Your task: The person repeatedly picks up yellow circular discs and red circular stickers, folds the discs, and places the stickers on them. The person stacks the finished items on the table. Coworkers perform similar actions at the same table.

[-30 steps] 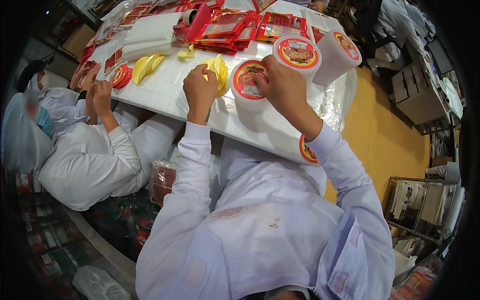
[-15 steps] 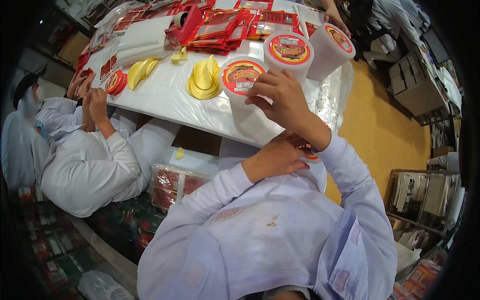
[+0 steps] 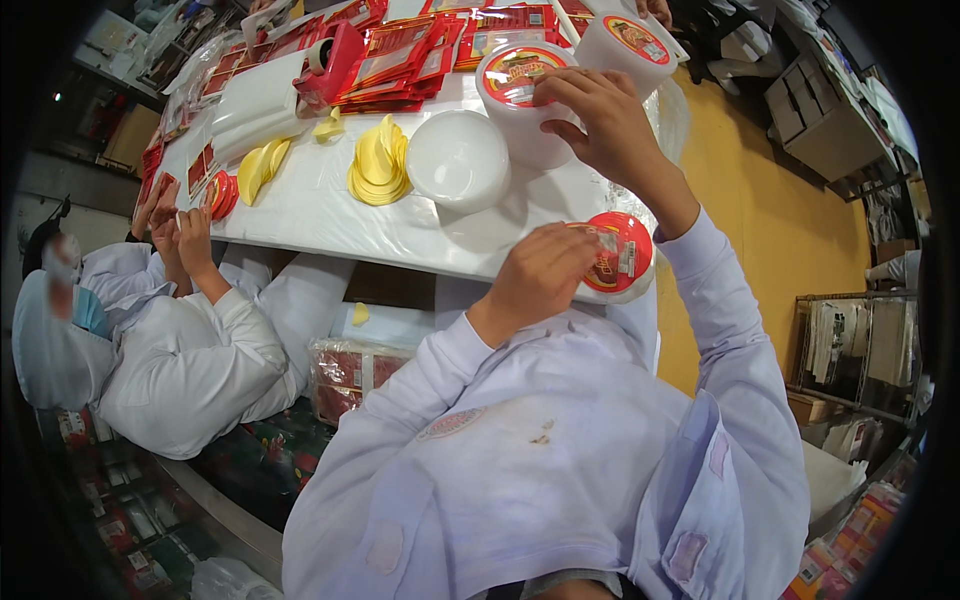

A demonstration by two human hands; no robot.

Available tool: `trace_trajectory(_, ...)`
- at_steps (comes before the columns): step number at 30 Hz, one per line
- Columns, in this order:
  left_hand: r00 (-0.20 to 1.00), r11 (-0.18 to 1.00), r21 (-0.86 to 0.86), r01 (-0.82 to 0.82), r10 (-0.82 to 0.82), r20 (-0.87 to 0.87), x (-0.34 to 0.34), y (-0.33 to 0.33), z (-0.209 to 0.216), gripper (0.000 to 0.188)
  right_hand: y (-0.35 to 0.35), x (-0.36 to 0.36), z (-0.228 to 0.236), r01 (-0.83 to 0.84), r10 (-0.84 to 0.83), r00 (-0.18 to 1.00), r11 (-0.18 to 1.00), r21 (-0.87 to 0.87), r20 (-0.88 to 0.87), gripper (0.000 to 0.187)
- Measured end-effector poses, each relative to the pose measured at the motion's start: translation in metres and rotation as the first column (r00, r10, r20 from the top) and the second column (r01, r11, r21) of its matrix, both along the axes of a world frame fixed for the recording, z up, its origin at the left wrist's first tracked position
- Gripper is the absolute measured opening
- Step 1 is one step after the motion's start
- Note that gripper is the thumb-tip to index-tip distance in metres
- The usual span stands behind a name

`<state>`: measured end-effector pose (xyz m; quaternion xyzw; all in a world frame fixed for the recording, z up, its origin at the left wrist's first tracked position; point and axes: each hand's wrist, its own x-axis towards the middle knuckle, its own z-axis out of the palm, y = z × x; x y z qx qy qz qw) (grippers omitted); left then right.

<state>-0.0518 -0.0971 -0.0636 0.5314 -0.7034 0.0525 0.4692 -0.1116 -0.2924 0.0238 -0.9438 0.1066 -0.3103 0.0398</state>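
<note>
My left hand [image 3: 540, 278] grips a round red-labelled lid [image 3: 618, 262] at the near edge of the white table [image 3: 330, 215]. My right hand [image 3: 605, 120] reaches further in, its fingers curled over the rim of a white tub with a red label on top [image 3: 515, 85]. Just left of it stands a plain white tub [image 3: 458, 160] with nothing on top. A fanned stack of yellow discs [image 3: 378, 165] lies beside that tub. A second labelled tub [image 3: 632, 40] stands behind my right hand.
A co-worker in white sits at the left, hands [image 3: 180, 230] at the table edge by red lids [image 3: 220, 195] and more yellow discs [image 3: 262, 165]. Red packets [image 3: 400, 60] and white sheets [image 3: 255, 100] cover the far side. Wrapped packs [image 3: 350, 370] lie under the table.
My left hand left the yellow discs, dropped to the table edge and took the red-labelled lid. My right hand moved from the front tub to the one behind. The front tub now shows plain white.
</note>
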Motion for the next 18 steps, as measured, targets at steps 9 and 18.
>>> trace_trajectory(9, 0.311, 0.987, 0.052, -0.155, 0.098, -0.945, 0.035, 0.03, 0.063, 0.022, 0.073, -0.021, 0.023, -0.419, 0.238, 0.902, 0.683, 0.599, 0.359, 0.016)
trace_trajectory(18, 0.191, 0.982, -0.184, -0.048, -0.171, -0.967, 0.023, 0.052, 0.095, 0.029, 0.124, -0.016, 0.029, -0.508, 0.196, 0.8, 0.724, 0.466, 0.567, 0.026)
